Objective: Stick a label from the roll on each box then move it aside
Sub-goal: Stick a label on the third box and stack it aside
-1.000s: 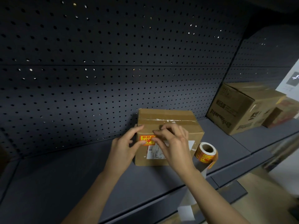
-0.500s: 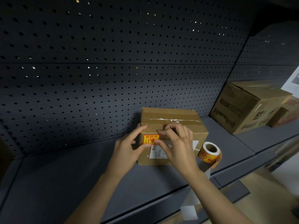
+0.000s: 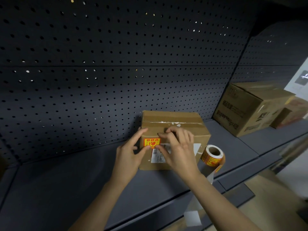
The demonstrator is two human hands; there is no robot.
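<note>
A small brown cardboard box [image 3: 175,120] stands on the dark shelf [image 3: 66,189], its front face toward me. An orange and yellow label [image 3: 152,142] sits on that face, above a white shipping sticker [image 3: 157,157]. My left hand [image 3: 129,155] holds the box's left front corner, thumb touching the label's lower edge. My right hand [image 3: 177,150] is at the label's right edge, its fingertips touching the box face. The label roll [image 3: 212,155] lies just right of the box, with a strip of white backing hanging over the shelf edge.
A dark pegboard wall [image 3: 116,64] backs the shelf. A bigger printed cardboard box [image 3: 246,109] stands on the shelf at the right, with another box [image 3: 293,112] behind it. The floor shows at the lower right.
The label is more exposed now, as my right hand's fingers have drawn rightward off it. My left hand has stayed at the box's left corner.
</note>
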